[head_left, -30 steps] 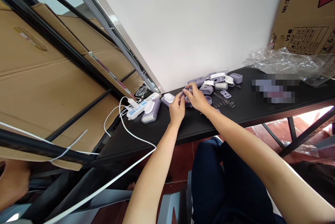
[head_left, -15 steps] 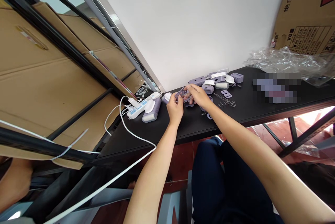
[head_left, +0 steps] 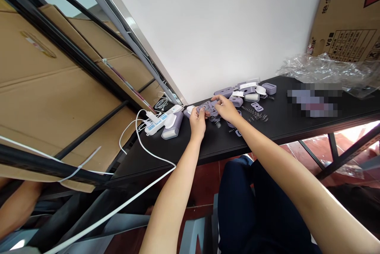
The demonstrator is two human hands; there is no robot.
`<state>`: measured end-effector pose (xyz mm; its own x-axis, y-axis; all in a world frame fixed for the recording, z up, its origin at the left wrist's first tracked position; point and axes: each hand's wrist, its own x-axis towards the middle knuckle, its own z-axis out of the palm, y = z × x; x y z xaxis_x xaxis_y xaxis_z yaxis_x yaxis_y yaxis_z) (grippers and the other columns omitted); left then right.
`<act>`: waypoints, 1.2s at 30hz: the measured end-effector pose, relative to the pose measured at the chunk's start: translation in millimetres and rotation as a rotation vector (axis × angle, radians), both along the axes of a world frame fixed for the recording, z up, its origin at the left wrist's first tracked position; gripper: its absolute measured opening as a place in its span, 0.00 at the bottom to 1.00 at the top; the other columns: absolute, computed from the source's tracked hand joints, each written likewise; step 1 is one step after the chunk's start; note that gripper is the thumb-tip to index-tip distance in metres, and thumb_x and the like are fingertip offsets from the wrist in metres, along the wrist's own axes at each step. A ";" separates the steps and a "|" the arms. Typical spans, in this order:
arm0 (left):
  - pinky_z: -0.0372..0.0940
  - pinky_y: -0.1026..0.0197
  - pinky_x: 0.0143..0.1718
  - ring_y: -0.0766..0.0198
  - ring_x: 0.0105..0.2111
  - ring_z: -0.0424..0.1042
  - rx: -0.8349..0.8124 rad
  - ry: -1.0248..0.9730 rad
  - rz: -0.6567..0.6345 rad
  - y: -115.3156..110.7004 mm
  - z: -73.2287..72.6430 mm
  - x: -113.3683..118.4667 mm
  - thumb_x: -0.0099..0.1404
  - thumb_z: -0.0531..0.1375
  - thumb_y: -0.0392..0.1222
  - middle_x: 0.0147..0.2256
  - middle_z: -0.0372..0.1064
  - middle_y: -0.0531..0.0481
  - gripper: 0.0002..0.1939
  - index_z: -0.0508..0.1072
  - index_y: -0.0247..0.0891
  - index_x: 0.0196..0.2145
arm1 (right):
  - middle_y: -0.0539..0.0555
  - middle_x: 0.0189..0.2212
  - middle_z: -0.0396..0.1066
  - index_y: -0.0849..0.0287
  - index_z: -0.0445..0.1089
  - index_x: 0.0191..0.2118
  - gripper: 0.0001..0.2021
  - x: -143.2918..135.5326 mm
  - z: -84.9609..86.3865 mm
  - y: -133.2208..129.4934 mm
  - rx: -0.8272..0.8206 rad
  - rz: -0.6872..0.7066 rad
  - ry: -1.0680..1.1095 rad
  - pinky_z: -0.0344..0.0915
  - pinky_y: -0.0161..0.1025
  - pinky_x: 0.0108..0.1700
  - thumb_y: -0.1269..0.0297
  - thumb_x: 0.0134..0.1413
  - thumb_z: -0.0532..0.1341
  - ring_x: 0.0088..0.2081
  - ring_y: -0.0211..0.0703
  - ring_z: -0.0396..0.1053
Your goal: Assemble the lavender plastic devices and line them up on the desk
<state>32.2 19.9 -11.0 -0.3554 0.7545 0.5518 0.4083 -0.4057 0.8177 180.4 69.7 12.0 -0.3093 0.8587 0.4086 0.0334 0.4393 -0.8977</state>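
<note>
My left hand (head_left: 197,122) is closed on a small purple plastic part (head_left: 204,106), its thumb pressed on top. Just right of it, my right hand (head_left: 227,109) has its fingers bent together beside another purple piece (head_left: 213,108); whatever is between the fingertips is too small to make out. Below the hands a metal spring (head_left: 218,125) lies on the black table (head_left: 190,149). More loose springs (head_left: 258,117) and a flat purple plate with holes (head_left: 257,106) are right of my right hand. Part of a purple frame (head_left: 239,113) shows behind my right wrist.
Purple housings (head_left: 269,88) and white bristle brushes (head_left: 247,85) are grouped by the wall. To the left are a purple-and-white device (head_left: 172,126), a power strip (head_left: 157,124) and a white cable (head_left: 148,153). Clear plastic wrap (head_left: 323,72) and a carton (head_left: 346,20) stand right.
My right hand has drawn slightly right and up from the left hand, uncovering more of the purple pieces and the spring below. My left hand keeps its grip.
</note>
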 end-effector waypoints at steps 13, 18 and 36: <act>0.68 0.62 0.28 0.67 0.24 0.69 0.005 -0.034 -0.068 -0.8 -3.8 6.5 0.73 0.56 0.54 0.27 0.67 0.54 0.18 0.68 0.38 0.51 | 0.54 0.47 0.78 0.56 0.73 0.56 0.18 -0.3 -0.4 -8.6 0.234 0.105 -0.158 0.67 0.41 0.51 0.64 0.60 0.62 0.43 0.43 0.73; 0.66 0.63 0.25 0.67 0.23 0.67 0.015 -0.048 -0.133 2.3 -7.1 5.9 0.72 0.55 0.62 0.26 0.65 0.55 0.27 0.67 0.38 0.57 | 0.53 0.49 0.78 0.54 0.74 0.56 0.18 0.4 0.8 -8.3 0.294 0.078 -0.165 0.66 0.40 0.51 0.65 0.61 0.62 0.45 0.44 0.73; 0.66 0.65 0.27 0.67 0.27 0.71 0.063 -0.106 -0.200 4.6 -11.0 0.7 0.67 0.60 0.64 0.29 0.69 0.53 0.30 0.69 0.40 0.57 | 0.52 0.45 0.80 0.55 0.74 0.58 0.18 1.6 2.6 -10.0 0.222 0.039 -0.208 0.67 0.39 0.49 0.67 0.63 0.61 0.43 0.44 0.75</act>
